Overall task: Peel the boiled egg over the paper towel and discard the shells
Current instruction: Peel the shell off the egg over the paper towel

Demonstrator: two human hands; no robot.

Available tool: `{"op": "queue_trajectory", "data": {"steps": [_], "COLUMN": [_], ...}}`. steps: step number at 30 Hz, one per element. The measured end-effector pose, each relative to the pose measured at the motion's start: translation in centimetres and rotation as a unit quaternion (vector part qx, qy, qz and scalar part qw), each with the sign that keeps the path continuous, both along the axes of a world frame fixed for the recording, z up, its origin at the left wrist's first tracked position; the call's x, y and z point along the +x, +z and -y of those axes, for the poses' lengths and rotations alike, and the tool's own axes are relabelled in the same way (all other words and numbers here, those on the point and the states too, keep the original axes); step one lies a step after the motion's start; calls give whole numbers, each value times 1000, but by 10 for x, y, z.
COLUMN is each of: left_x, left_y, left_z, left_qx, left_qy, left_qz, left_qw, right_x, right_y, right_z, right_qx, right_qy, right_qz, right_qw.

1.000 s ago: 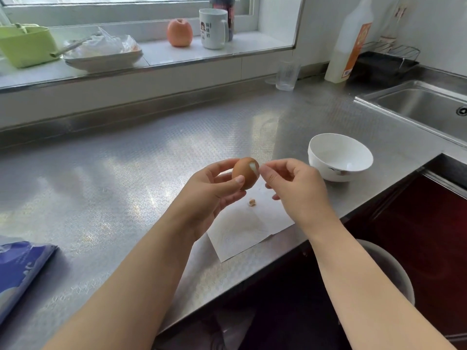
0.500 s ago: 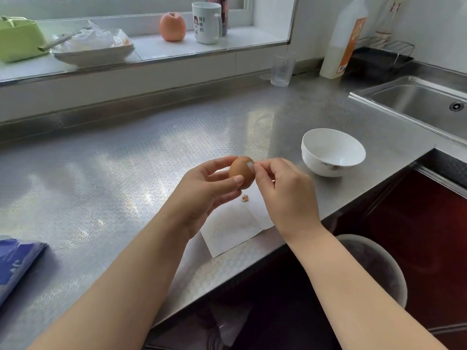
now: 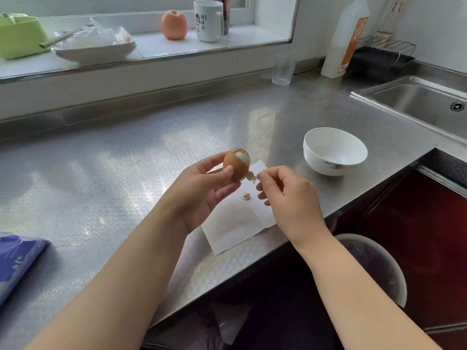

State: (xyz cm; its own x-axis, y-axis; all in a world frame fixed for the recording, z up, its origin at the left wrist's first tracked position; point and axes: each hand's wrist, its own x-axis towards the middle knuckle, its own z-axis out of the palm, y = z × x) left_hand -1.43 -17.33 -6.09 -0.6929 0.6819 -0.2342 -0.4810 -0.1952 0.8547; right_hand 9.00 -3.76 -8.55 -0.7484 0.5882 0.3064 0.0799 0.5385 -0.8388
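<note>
Pinching a shell strip (image 3: 251, 176), right hand (image 3: 288, 195); left hand (image 3: 202, 188) gripping half-hidden egg (image 3: 236, 164).

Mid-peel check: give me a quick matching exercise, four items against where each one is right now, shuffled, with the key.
Items:
1. egg
2. shell strip
3. shell crumb
4. white bowl

Places:
A. lying on the paper towel
B. held in the left hand
C. standing on the counter, right of the towel
D. pinched by the right hand

Pairs: 1-B, 2-D, 3-A, 4-C
</note>
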Motion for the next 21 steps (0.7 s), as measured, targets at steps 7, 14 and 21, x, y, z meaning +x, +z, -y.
{"op": "queue_trajectory", "data": {"steps": [7, 14, 21], "left_x": [1, -1, 4], "left_y": [1, -2, 0], "left_z": [0, 1, 1], "left_qx": [-11, -8, -24], "left_qy": [12, -28, -63], "left_qz": [6, 23, -55], "left_qw": [1000, 999, 996], "right_x": [6, -2, -7], "right_y": [9, 12, 23], "right_z": [-7, -14, -8], "right_qx": [-48, -45, -122], "right_qy": [22, 42, 64], "right_qz": [58, 100, -25], "right_qw": [997, 993, 990]}}
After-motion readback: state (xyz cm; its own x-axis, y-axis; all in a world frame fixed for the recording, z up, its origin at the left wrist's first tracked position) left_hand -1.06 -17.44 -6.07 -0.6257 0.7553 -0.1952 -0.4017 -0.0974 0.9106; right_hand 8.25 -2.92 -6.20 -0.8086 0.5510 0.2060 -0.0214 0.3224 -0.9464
